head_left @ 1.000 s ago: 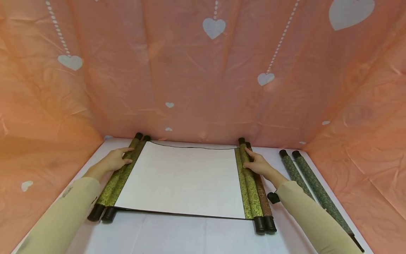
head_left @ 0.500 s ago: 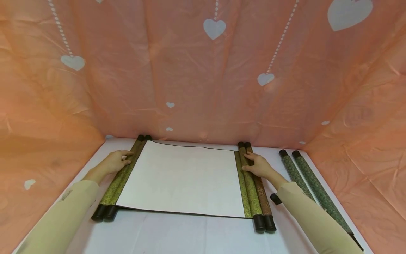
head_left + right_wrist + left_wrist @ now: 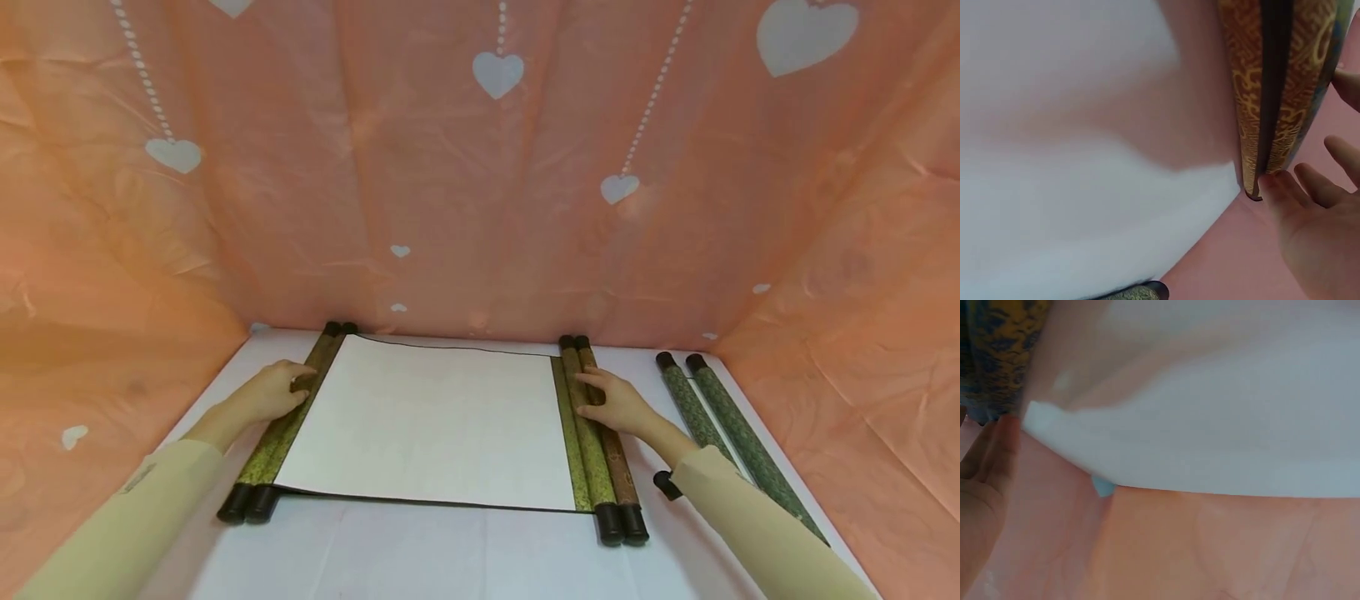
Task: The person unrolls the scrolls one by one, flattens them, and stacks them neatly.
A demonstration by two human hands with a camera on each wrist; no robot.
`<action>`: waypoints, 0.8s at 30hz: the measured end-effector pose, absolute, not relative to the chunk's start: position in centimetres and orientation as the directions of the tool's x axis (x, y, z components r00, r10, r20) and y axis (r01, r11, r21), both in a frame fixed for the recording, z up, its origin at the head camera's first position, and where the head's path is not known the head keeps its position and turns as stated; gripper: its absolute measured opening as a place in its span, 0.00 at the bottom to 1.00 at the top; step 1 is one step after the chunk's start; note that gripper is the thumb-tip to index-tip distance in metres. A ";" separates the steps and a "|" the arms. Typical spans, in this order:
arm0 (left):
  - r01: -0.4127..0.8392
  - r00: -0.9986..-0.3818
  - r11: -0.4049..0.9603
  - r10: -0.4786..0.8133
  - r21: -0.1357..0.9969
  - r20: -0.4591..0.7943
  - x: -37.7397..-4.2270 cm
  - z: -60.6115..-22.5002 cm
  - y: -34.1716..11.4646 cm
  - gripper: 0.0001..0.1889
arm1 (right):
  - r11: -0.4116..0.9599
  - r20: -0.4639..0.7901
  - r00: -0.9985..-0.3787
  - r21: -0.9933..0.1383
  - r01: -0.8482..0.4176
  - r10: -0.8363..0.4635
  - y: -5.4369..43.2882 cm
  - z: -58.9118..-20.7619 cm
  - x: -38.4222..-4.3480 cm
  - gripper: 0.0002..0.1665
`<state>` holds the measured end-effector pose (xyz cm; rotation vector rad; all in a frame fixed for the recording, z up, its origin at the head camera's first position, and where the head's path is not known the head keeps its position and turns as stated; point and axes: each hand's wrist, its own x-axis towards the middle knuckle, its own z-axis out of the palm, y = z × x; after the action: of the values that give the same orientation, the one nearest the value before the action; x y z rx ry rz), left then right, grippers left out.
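Two hands (image 3: 276, 392) (image 3: 618, 405), one sheet (image 3: 442, 425)

Mottled yellow-green rollers (image 3: 596, 467); gold-figured brown roller (image 3: 617, 462); white paper (image 3: 435, 417); black caps (image 3: 608, 525); orange backdrop (image 3: 442, 183), pale hearts (image 3: 498, 77).

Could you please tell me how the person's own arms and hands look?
The long pale-yellow fabric left sleeve bears a small greyish mark, too unclear to identify; the long pale-yellow fabric right sleeve matches it in colour. The bare left hand and bare right hand wear no gloves.
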<state>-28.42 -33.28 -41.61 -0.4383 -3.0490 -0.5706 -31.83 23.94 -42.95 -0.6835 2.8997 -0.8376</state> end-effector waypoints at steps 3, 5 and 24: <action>0.300 -0.953 0.895 0.292 0.330 0.074 -27.8 -41.5 -32.9 0.24 | 0.751 0.090 -0.888 -0.500 -0.431 -0.450 24.0 -42.7 -31.1 0.37; 0.314 -0.949 0.890 0.305 0.329 0.080 -27.3 -41.2 -32.4 0.24 | 0.742 0.102 -0.880 -0.498 -0.449 -0.464 24.0 -42.5 -30.7 0.36; 0.492 -0.871 0.750 0.430 0.442 0.238 -27.1 -38.2 -21.0 0.28 | 0.651 0.340 -0.870 -0.577 -0.493 -0.357 28.0 -39.7 -25.4 0.35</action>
<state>-27.10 -20.98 -38.18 -0.7472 -2.8244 -0.7642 -25.41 27.98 -39.65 -0.7897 3.0299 -1.1582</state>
